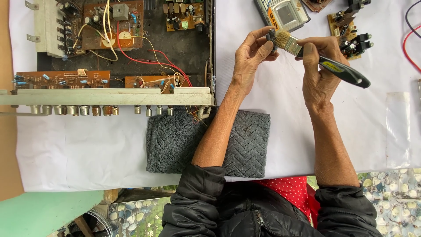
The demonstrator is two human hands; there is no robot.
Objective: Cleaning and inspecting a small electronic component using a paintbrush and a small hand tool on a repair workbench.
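My right hand [319, 70] grips a paintbrush [324, 63] with a black handle, a metal ferrule and pale bristles. The bristles point left and touch a small dark part [272, 36] pinched in the fingertips of my left hand [252, 57]. Both hands are raised over the white cloth [87, 149] on the table, right of an opened amplifier chassis [118, 94] with brown circuit boards and red and white wires.
A folded grey towel [245, 145] lies under my left forearm. At the far edge sit a small grey meter with a screen [287, 13] and a circuit board with black parts [351, 33]. Red and black leads [410, 39] trail at right. A clear plastic bag [398, 127] lies right.
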